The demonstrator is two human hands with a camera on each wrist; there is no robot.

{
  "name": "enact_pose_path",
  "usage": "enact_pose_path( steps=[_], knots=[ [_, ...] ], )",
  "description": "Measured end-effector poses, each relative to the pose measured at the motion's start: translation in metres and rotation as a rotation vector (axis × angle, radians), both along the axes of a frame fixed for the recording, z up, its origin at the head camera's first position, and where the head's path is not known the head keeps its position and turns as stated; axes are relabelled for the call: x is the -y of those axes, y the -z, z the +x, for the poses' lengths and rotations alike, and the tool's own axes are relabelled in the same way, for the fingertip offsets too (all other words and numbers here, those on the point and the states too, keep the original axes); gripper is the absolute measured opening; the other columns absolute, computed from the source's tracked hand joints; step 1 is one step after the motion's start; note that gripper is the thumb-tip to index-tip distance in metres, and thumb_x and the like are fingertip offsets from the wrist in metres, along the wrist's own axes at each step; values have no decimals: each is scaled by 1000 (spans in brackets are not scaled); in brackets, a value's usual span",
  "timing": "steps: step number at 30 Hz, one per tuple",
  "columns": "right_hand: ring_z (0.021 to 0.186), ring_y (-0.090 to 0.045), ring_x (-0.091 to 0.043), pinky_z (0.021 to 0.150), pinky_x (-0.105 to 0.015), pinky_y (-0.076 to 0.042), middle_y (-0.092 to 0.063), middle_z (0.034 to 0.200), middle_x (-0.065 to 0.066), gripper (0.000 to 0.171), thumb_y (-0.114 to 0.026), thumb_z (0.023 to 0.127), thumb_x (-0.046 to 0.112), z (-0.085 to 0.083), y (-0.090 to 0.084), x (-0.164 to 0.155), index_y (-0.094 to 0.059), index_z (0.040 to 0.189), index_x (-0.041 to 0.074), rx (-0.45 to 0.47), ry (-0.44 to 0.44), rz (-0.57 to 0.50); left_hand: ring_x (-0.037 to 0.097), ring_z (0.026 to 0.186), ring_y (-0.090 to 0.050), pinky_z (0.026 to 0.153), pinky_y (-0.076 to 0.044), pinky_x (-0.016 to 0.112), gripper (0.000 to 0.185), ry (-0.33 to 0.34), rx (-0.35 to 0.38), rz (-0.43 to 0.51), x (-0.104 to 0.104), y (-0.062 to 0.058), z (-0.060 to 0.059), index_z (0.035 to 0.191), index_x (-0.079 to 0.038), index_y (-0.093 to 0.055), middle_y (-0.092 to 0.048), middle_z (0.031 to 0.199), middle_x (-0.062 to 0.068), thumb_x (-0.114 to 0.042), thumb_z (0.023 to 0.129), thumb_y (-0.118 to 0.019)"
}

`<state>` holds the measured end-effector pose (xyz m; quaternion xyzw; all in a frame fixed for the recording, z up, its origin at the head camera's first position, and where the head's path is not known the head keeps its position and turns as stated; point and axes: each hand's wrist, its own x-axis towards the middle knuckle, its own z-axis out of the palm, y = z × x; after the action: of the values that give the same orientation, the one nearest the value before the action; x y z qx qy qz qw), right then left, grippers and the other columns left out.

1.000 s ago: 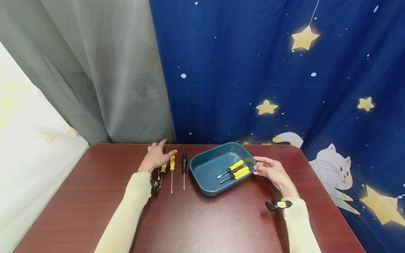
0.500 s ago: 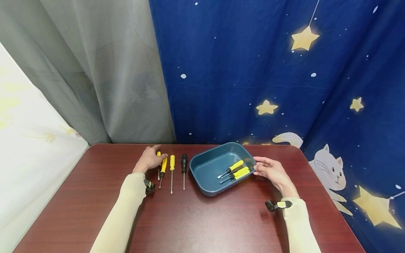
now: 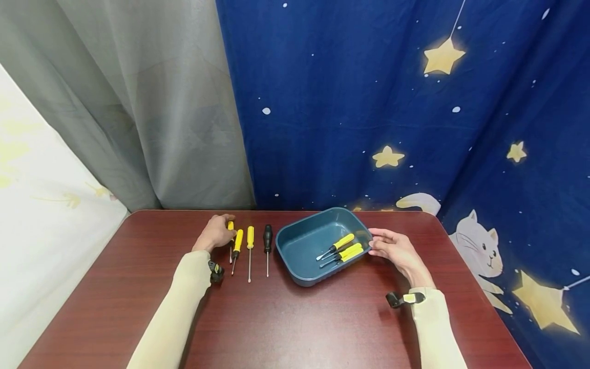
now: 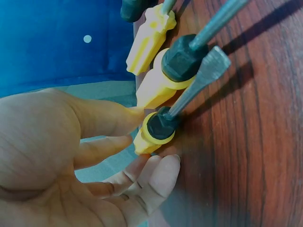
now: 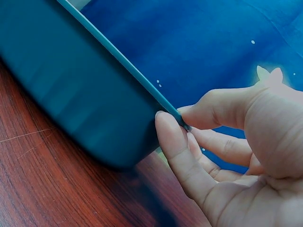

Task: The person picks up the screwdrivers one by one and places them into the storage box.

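Observation:
My left hand (image 3: 215,233) is at a row of screwdrivers at the table's far side, its thumb and fingers around the yellow handle of the leftmost flat-tip screwdriver (image 4: 161,127). Close on its right lies a larger yellow-and-black screwdriver (image 3: 237,245), near my thumb tip. Farther right are a slim yellow screwdriver (image 3: 250,238) and a black-handled screwdriver (image 3: 268,240). My right hand (image 3: 396,251) pinches the right rim of a dark teal plastic bin (image 3: 295,233), thumb and fingers on either side of the edge in the right wrist view. Several yellow-handled screwdrivers (image 3: 343,241) lie in the bin.
The reddish-brown wooden table (image 3: 295,323) carries everything. Behind its far edge hang a grey curtain (image 3: 184,128) and a blue starry curtain (image 3: 332,128). White cloth (image 3: 55,205) hangs at the left.
My left hand has drawn left from above the yellow screwdrivers and come down to the leftmost one, its spread fingers closing in. The right hand and the bin have stayed in place.

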<state>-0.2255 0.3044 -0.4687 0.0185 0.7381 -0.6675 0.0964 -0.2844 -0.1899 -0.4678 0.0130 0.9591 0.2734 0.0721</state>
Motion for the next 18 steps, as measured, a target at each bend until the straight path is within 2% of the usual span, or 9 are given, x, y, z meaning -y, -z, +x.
enact_pose_path(
  steps=[6, 10, 13, 18],
  knots=[
    [83, -70, -8, 80, -26, -61, -69, 103, -10, 53, -61, 95, -5, 1, 1, 0, -47, 146, -10, -6, -11, -16, 31, 92, -58, 82, -51, 40, 52, -3, 18, -6, -2, -3, 0, 143, 7, -52, -59, 132, 31, -6, 94, -62],
    [83, -71, -8, 80, -26, -61, -68, 104, -10, 53, -61, 95, -5, 1, 1, 0, -46, 146, -11, -12, -14, -22, 21, 73, -61, 66, -51, 30, 54, -31, 55, 31, -3, -4, -1, 145, 7, -50, -61, 124, 29, -5, 94, -60],
    [84, -71, -8, 80, -26, -61, -68, 104, -10, 53, -61, 96, -5, 1, 1, 0, -46, 146, -11, -13, -15, -24, 18, 68, -62, 60, -52, 26, 55, -42, 76, 58, -3, -3, -2, 146, 7, -49, -61, 122, 29, -4, 93, -58],
    [85, -71, -7, 82, -27, -61, -69, 106, -12, 52, -60, 97, -4, 1, 2, 0, -45, 146, -11, -11, -23, -26, 18, 71, -63, 59, -54, 24, 55, -47, 81, 68, -3, -4, -2, 145, 8, -50, -62, 123, 29, -3, 91, -59]
  ],
)
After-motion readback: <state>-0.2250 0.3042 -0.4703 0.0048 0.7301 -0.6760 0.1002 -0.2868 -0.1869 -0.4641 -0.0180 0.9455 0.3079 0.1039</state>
